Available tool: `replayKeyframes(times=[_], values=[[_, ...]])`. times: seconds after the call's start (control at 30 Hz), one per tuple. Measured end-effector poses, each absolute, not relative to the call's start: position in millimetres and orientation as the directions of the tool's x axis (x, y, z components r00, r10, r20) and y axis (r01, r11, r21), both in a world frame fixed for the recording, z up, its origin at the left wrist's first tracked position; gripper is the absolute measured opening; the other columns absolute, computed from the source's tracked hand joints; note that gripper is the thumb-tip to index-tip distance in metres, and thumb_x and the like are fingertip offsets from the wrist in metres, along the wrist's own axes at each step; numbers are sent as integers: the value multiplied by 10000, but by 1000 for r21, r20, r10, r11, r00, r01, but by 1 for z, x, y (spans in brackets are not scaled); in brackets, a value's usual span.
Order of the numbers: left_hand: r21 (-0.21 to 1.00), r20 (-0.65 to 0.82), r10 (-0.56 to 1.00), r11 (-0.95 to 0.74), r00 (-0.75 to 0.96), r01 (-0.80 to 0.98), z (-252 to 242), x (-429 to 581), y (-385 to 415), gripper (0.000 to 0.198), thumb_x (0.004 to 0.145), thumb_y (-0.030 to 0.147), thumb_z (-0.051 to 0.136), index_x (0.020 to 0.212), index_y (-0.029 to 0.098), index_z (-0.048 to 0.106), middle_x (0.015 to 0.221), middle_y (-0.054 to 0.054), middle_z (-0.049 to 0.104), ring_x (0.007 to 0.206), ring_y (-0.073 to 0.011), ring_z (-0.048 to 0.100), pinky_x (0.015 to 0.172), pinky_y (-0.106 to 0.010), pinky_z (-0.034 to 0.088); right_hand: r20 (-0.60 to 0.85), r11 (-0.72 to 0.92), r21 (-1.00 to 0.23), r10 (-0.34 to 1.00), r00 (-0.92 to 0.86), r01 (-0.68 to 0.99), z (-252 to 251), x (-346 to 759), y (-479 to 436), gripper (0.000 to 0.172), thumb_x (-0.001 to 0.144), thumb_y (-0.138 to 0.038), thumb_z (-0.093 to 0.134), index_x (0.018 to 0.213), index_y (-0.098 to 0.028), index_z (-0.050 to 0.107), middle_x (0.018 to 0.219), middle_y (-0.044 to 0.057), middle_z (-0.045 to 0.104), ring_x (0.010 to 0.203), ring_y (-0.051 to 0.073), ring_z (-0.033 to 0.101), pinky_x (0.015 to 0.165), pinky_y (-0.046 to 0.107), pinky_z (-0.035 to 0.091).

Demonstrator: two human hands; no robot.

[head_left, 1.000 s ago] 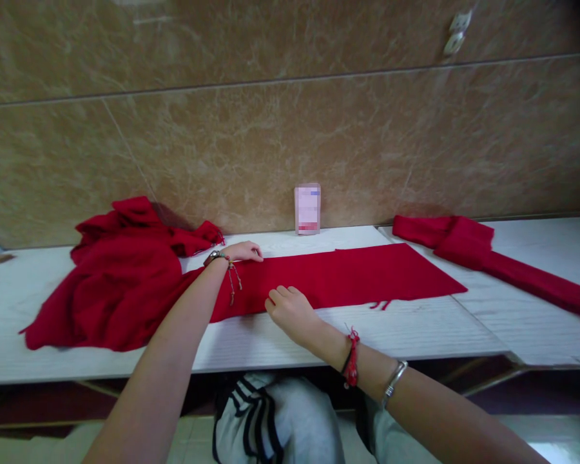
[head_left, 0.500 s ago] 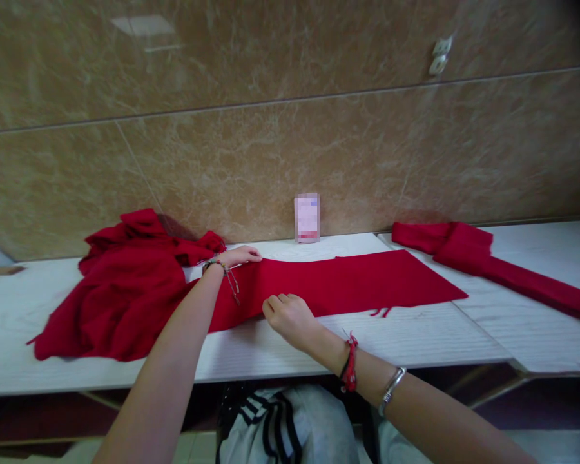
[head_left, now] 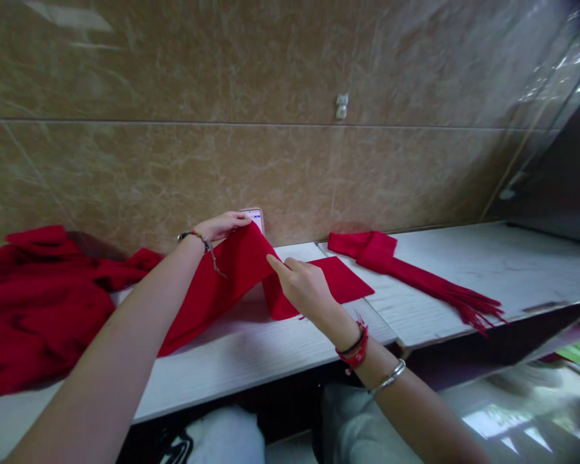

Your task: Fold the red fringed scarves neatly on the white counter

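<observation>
A long red scarf [head_left: 222, 283] runs across the white table, raised in a fold at the middle. My left hand [head_left: 225, 225] pinches its far edge at the top of this fold. The near edge is gripped by my right hand [head_left: 307, 283], index finger lying along the cloth. Right of the fold, the rest of the strip lies on the table, ending in a pointed corner. On the left, the cloth leads toward a bunched red heap [head_left: 29, 309]; my left forearm covers where they meet.
A folded red scarf [head_left: 381, 258] with fringe lies farther right on the white tabletop [head_left: 454, 258]. Behind the left hand, a phone [head_left: 255, 218] leans on the marbled wall, partly hidden. A small white hook [head_left: 341, 106] is fixed higher up.
Both hands have lifted the middle of the scarf off the table into a raised fold. The view has turned right, showing more of the fringed scarf and the table's right side.
</observation>
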State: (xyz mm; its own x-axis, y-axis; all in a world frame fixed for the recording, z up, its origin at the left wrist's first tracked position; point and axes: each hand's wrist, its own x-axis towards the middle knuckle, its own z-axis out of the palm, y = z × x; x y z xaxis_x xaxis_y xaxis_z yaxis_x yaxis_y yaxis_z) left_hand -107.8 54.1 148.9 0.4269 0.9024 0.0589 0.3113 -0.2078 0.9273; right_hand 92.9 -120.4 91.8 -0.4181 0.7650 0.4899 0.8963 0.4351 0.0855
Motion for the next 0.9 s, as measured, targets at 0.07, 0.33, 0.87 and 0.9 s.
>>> replayKeyframes(times=[0.07,0.33,0.87,0.9], values=[[924,57,878,-226,476,307,158,-70,63,269,635,318,695,795,126,598,723,-11,614,673,-134,571,681,-277,442,502,348,82,795,-340,934,92,122,-117,472,883,-126,271,1336,-216,367,889,102,619,729,161,585,600,224,416],[839,9,810,-325,586,437,142,68,101,197,712,298,602,818,132,600,744,-31,642,666,-135,577,642,-252,448,509,116,22,854,-110,993,73,224,-104,467,873,-119,298,1316,-219,408,827,76,630,687,140,589,534,198,387],[448,-28,800,-526,600,723,38,142,135,145,681,230,537,692,129,641,649,0,624,612,-114,531,571,-192,387,192,106,-120,978,-81,987,17,278,-87,477,821,-75,358,1282,-180,425,951,100,633,869,193,586,685,263,422],[423,-11,802,-537,597,730,39,142,134,160,700,228,524,723,126,644,695,-13,637,651,-123,547,596,-194,397,188,99,-135,979,-72,986,16,279,-86,485,817,-68,357,1286,-178,419,948,102,634,866,195,588,692,268,421]])
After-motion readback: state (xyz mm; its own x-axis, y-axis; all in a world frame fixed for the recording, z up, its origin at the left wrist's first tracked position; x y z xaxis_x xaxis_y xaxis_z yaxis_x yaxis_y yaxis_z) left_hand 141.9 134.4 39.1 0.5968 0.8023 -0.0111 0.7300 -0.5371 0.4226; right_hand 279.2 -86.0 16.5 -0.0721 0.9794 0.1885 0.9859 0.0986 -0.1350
